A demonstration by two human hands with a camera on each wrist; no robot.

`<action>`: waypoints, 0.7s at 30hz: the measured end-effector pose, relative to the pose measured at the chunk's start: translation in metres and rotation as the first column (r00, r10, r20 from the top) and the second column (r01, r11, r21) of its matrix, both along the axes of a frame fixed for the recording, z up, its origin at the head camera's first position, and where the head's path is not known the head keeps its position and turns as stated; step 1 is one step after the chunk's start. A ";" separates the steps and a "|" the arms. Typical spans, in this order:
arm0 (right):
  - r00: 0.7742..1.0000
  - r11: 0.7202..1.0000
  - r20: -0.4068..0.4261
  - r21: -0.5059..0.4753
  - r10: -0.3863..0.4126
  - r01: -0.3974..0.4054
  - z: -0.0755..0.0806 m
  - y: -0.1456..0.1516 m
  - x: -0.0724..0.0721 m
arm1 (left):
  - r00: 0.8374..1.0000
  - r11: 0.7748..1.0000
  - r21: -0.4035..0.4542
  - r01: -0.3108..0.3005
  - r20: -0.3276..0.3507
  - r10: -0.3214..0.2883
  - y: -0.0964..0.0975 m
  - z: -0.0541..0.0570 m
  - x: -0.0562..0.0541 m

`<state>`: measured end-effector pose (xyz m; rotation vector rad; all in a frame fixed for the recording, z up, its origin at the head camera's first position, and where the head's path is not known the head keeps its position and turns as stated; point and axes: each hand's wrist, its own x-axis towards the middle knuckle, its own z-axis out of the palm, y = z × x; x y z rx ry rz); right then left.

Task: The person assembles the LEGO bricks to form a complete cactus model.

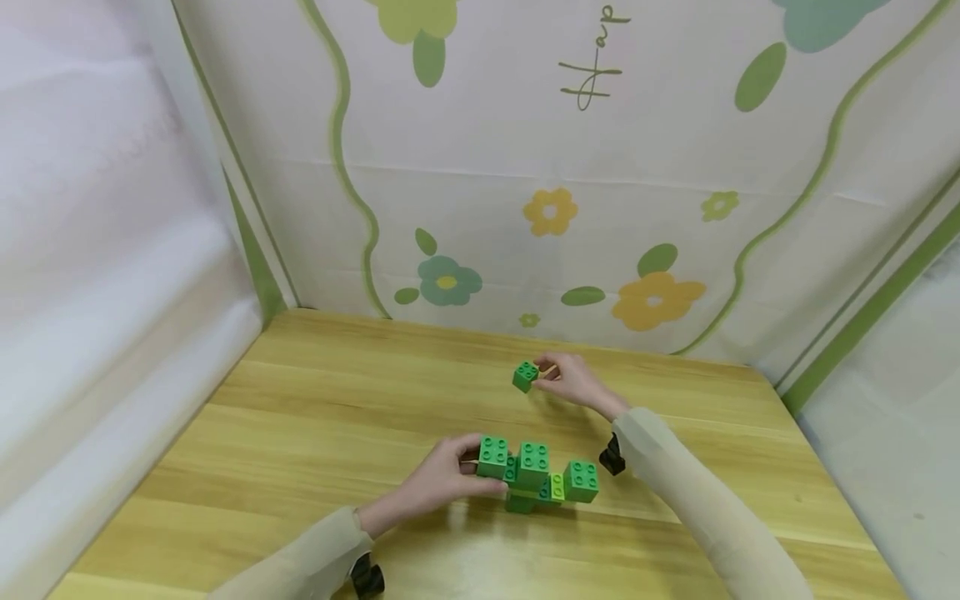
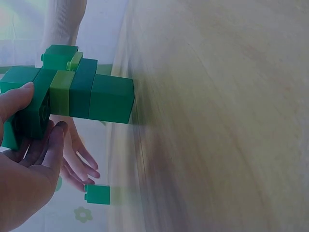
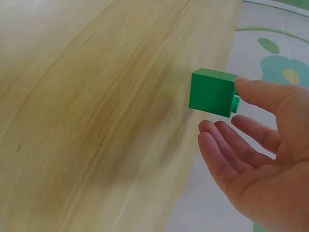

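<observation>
My left hand [image 1: 442,479] grips the left end of a built figure of toy building bricks [image 1: 532,467], thumb on the near side and fingers on the far side. The figure joins several green bricks with lime and dark teal ones; its base brick [image 2: 112,98] points at the tabletop. Farther back, my right hand [image 1: 577,382] is at a single green brick [image 1: 525,377] with studs up. In the right wrist view the thumb [image 3: 258,92] meets that brick's stud side, while the other fingers are spread below it, apart from it. Whether the brick touches the table is unclear.
The wooden table [image 1: 300,433] carries both hands' work. A white backdrop [image 1: 480,133] printed with flowers rises at its far edge, with white side panels [image 1: 112,250] left and right. Black bands [image 1: 612,456] are on the wrists.
</observation>
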<state>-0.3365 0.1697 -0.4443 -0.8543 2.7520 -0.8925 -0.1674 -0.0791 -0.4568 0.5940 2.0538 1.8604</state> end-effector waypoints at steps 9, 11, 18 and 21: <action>0.998 0.999 0.044 0.001 -0.035 0.035 -0.007 -0.005 -0.006 | 1.000 1.000 0.001 0.007 -0.010 -0.007 0.001 0.000 0.000; 0.998 0.999 0.045 -0.001 -0.040 0.040 -0.007 -0.006 -0.006 | 1.000 1.000 0.001 0.006 -0.006 -0.006 0.001 0.000 0.000; 0.998 0.999 0.035 -0.019 -0.049 0.050 -0.008 -0.010 -0.005 | 1.000 1.000 0.004 0.001 0.003 -0.001 0.001 0.000 0.001; 0.998 0.998 0.027 -0.021 -0.051 0.052 -0.009 -0.011 -0.005 | 1.000 1.000 0.003 -0.004 0.004 0.004 0.001 0.000 0.001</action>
